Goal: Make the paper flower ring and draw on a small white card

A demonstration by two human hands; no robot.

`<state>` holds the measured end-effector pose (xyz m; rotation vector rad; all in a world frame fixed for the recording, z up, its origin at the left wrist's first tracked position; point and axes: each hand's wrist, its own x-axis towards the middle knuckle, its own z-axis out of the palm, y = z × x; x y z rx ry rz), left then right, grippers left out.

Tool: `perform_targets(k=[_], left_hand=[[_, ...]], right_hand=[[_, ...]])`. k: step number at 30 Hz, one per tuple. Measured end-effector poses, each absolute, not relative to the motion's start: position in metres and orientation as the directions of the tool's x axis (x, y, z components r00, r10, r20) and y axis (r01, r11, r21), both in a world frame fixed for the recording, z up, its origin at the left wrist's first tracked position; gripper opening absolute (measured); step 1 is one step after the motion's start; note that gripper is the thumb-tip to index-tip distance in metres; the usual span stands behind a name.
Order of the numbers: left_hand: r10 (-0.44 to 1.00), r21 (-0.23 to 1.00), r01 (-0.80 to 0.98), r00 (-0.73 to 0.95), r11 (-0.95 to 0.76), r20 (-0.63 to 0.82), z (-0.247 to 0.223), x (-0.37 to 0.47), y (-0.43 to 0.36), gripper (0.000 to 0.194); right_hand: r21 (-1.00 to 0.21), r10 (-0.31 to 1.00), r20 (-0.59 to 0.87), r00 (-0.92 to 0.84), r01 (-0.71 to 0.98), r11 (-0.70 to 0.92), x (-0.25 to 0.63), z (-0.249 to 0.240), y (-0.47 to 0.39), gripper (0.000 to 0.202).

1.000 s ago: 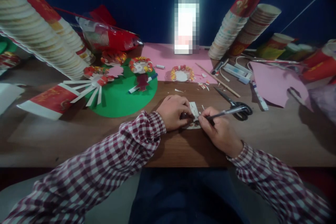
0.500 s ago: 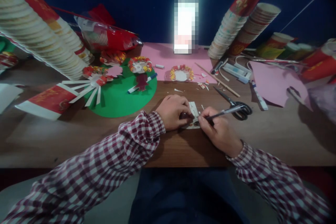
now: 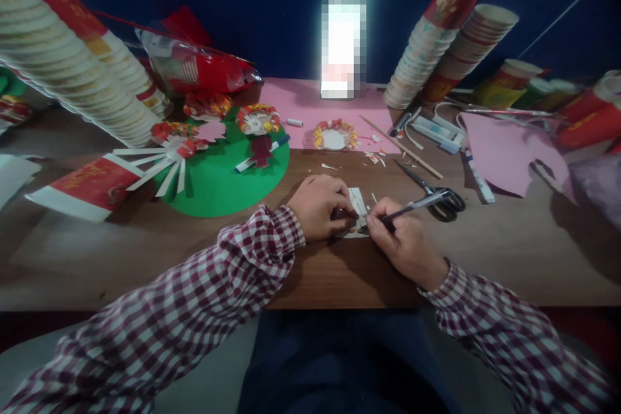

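A small pale piece of paper (image 3: 356, 199) lies on the wooden table between my hands, with dark lines and small brownish marks on it. My left hand (image 3: 321, 208) rests on its left side, fingers curled and pressed together at the paper, partly covering it. On the right, my right hand (image 3: 405, 239) is closed around a pen (image 3: 412, 204), whose lower end is at the paper's right side and whose upper end slants up to the right. The pen's tip is hidden by the fingers. Black scissors (image 3: 445, 204) lie just beyond the pen.
Green round paper (image 3: 213, 197) with ring-shaped paper crafts and a marker lies at the left. Pink sheets (image 3: 286, 100) are at the back and right. Tall cup stacks (image 3: 422, 52) stand on both sides, near a bright phone-like screen (image 3: 343, 45). A wooden stick (image 3: 402, 149) lies behind the scissors.
The pen's upper end has shifted very slightly and stands a little steeper. Both hands stay in almost the same place.
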<state>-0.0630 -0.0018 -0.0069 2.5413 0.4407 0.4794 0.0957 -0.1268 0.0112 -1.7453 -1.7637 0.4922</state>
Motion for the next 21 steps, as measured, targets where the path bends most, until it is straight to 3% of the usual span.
perform_targets(k=[21], left_hand=[[0.401,0.540,0.221,0.883,-0.812,0.242,-0.0072,-0.0632,-0.0021,0.013]], right_hand=[[-0.642,0.985,0.161,0.061,0.764,0.057,0.0958,0.0099,-0.1273,0.019]])
